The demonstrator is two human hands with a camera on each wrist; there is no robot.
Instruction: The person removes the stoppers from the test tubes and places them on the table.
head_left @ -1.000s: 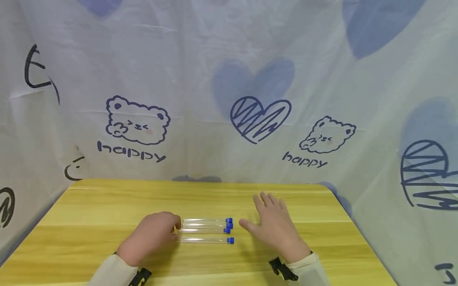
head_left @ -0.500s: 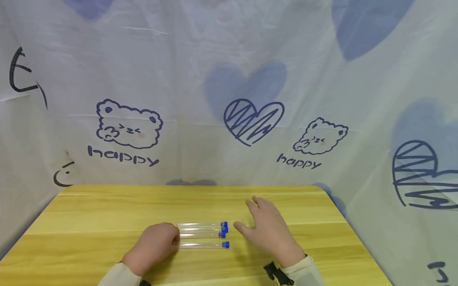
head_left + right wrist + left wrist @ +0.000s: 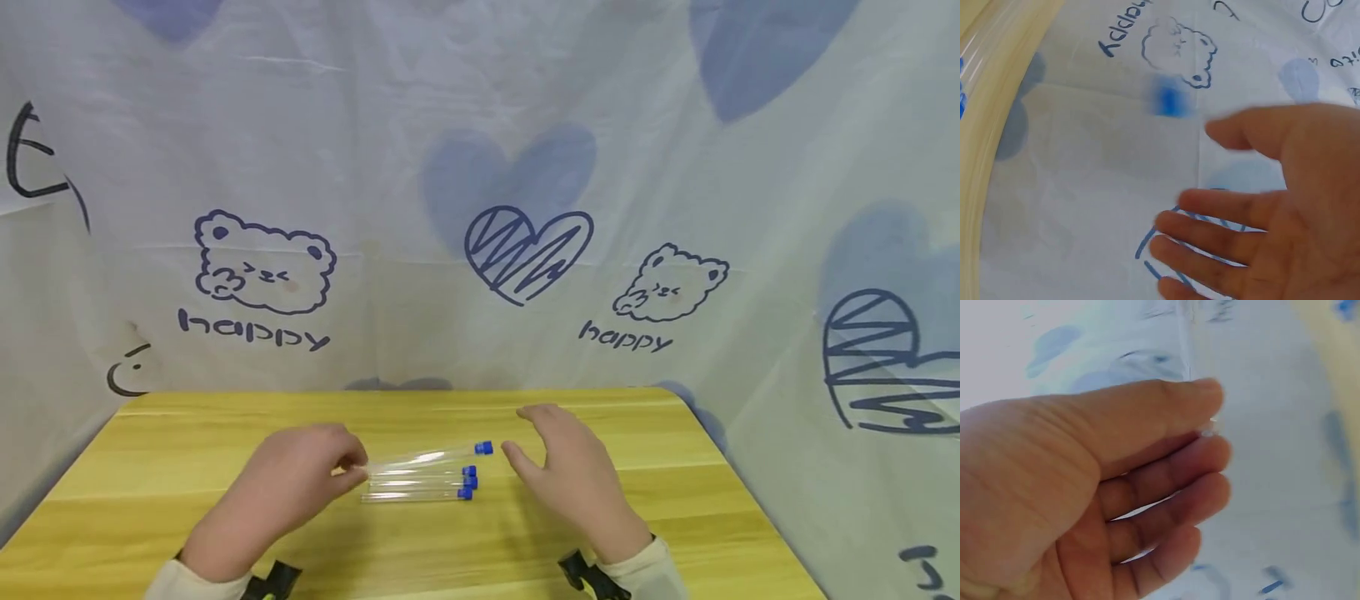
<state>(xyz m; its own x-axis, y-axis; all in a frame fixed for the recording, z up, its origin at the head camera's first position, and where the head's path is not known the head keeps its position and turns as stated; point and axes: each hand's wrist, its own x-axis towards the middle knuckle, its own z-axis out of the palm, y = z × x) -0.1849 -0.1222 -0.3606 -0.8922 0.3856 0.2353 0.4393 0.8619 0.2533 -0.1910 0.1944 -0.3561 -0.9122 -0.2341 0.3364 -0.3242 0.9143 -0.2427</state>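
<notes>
My left hand [image 3: 296, 467] pinches the closed end of a clear test tube [image 3: 427, 457] between thumb and fingers. Raised off the table, the tube slants slightly up to its blue cap [image 3: 483, 448]. In the left wrist view the tube end shows between thumb [image 3: 1197, 397] and forefinger. My right hand [image 3: 573, 467] is spread just right of that cap, apart from it and holding nothing; in the right wrist view the cap [image 3: 1169, 97] is blurred, short of the thumb. Below the raised tube, several more capped test tubes [image 3: 416, 483] lie side by side, caps to the right.
The wooden table [image 3: 420, 554] spreads under both hands. A pale cloth [image 3: 397, 333] with printed hearts and bears hangs behind its far edge and along both sides. Dark straps [image 3: 592, 575] sit at both wrists.
My left hand has closed on the test tube nearest me, lifted it and carried it away over the others. The right hand stays beside the caps, its fingers drawn slightly in.
</notes>
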